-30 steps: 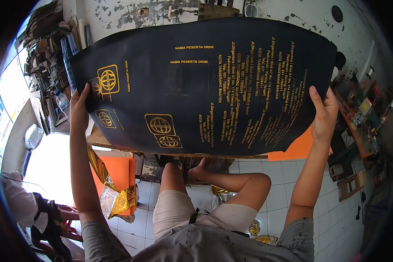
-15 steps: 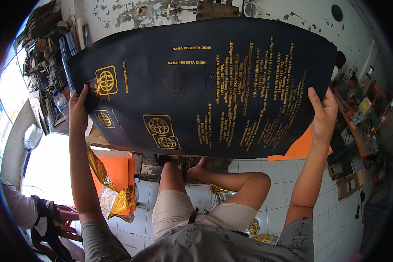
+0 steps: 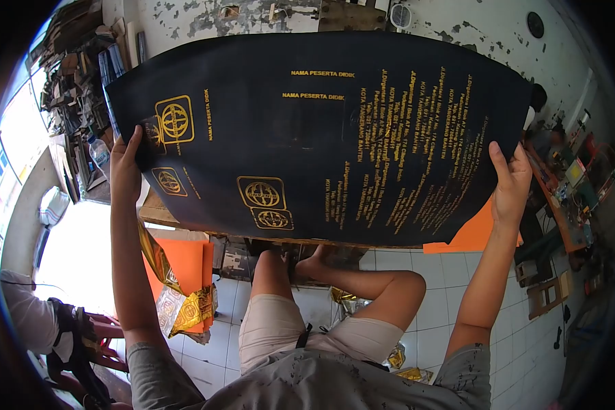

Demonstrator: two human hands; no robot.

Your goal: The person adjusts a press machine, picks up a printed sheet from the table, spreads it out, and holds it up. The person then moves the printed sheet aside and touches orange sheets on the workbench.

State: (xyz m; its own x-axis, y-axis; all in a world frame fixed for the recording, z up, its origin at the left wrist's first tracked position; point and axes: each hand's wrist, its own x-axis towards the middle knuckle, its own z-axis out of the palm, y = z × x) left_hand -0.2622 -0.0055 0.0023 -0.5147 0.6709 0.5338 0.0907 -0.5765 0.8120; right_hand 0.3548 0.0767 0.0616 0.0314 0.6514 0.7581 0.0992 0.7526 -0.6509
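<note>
A wide black sheet [image 3: 253,130] printed with gold lettering and gold emblems is stretched between my two hands, raised in front of me. My left hand [image 3: 126,164] pinches its left edge, thumb on the printed face. At the opposite edge, my right hand [image 3: 511,178] grips the sheet with the thumb in front; the fingers behind it are mostly hidden. The sheet bows slightly, and overlapping gold text covers its right half. Whatever lies directly behind it is hidden.
Orange sheets [image 3: 191,266] with gold foil [image 3: 197,309] lie at lower left, and another orange sheet [image 3: 468,232] shows below the black sheet's right side. A water bottle [image 3: 98,152] stands at left. At far right, a person sits near a cluttered orange-topped table [image 3: 553,198].
The black sheet has shifted and tilted slightly in my hands, its printed marks now a little farther right. Both hands keep their hold.
</note>
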